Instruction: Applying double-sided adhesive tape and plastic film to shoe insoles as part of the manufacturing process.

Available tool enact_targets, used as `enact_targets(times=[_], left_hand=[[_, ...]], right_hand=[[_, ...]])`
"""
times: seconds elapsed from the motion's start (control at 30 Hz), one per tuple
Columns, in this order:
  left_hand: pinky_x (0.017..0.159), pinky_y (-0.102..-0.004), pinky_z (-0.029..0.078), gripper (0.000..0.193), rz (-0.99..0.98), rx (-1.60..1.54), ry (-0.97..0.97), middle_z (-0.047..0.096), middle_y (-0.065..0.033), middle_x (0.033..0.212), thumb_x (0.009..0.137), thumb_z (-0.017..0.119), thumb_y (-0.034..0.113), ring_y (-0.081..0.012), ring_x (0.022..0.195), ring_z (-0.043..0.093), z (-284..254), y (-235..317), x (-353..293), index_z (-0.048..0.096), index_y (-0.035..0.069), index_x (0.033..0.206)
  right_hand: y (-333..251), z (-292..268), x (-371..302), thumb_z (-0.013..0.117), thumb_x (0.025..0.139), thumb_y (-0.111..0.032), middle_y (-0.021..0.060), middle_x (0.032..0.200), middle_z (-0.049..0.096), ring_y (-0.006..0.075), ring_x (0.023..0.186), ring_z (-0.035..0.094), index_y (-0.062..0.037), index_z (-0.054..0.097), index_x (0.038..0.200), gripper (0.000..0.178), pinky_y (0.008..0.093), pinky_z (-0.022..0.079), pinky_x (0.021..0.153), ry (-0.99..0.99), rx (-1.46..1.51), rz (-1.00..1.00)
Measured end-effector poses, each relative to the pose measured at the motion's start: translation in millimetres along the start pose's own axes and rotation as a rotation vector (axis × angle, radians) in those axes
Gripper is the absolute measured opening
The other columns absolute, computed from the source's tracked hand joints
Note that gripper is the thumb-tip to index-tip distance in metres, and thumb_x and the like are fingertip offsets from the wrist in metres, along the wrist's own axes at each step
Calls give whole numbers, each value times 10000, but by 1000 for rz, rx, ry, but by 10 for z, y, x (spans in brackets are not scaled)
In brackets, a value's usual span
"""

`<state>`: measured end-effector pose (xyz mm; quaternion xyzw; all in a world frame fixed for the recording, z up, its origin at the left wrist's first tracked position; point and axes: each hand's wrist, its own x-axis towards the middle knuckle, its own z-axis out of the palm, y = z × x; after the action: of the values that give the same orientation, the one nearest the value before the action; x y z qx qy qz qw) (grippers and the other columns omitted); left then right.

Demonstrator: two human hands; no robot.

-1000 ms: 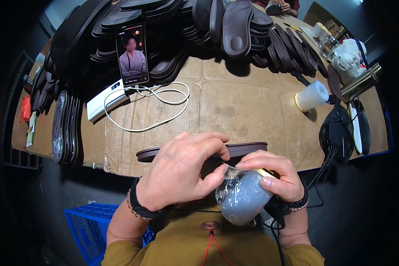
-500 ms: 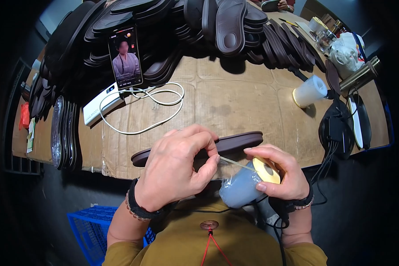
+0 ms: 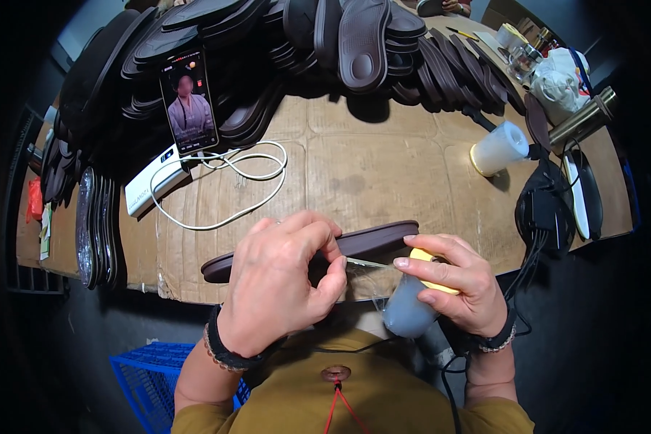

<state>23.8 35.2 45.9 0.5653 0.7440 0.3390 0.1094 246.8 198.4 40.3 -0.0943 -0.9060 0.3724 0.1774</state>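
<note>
Film roll (image 3: pixel 409 311), between four and five o'clock, is up off the tabletop (image 3: pixel 369 177), and the right hand (image 3: pixel 466 286) has its grip clamped on the yellow end! Out at the roll's ten o'clock, a strip of film (image 3: pixel 367 262) stretches taut across to the left hand (image 3: pixel 282 267), thumb and finger pinched together on it. Just behind both hands lies a dark brown sole (image 3: pixel 383 237); whether the left hand touches it, I cannot tell. Further out, at two o'clock, a second roll (image 3: pixel 498 148) stands tilted in view. Over at ten, a phone (image 3: pixel 188 108) leans upright beside a white power bank (image 3: pixel 152 181), cable (image 3: pixel 286 155) looping right. And at twelve, a big heap of soles (image 3: pixel 362 58)!
</note>
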Motion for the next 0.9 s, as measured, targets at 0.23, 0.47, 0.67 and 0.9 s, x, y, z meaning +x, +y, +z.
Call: enact_targets(times=[0.23, 0.47, 0.67, 0.9], left_hand=[[763, -366, 442, 107, -14, 45, -43, 747, -14, 906, 768, 770, 114, -240, 816, 680, 42, -10, -4, 664, 99, 769], [803, -384, 442, 123, 108, 91, 49, 691, -28, 849, 781, 783, 112, -254, 787, 647, 64, 22, 0, 662, 98, 795], [940, -400, 416, 116, 3, 112, 74, 727, -31, 953, 803, 782, 102, -251, 919, 669, 110, 125, -66, 668, 94, 826], [1032, -419, 380, 112, -74, 30, 8, 719, -56, 959, 829, 762, 117, -267, 956, 667, 53, 113, -55, 655, 86, 822]], right_hand=[[-258, -214, 66, 782, 873, -317, 130, 1310, 647, 372, 1120, 620, -254, 767, 1286, 418, 438, 540, 944, -96, -366, 29], [-264, -136, 69, 787, 870, -297, 132, 1325, 638, 389, 1133, 612, -258, 758, 1287, 421, 456, 547, 956, -86, -421, 43], [-287, -115, 50, 789, 863, -289, 138, 1311, 641, 393, 1125, 617, -268, 740, 1314, 454, 453, 559, 940, -77, -448, 108], [-262, -154, 62, 830, 802, -250, 144, 1355, 640, 411, 1158, 614, -295, 747, 1286, 493, 461, 568, 938, -109, -434, 15]])
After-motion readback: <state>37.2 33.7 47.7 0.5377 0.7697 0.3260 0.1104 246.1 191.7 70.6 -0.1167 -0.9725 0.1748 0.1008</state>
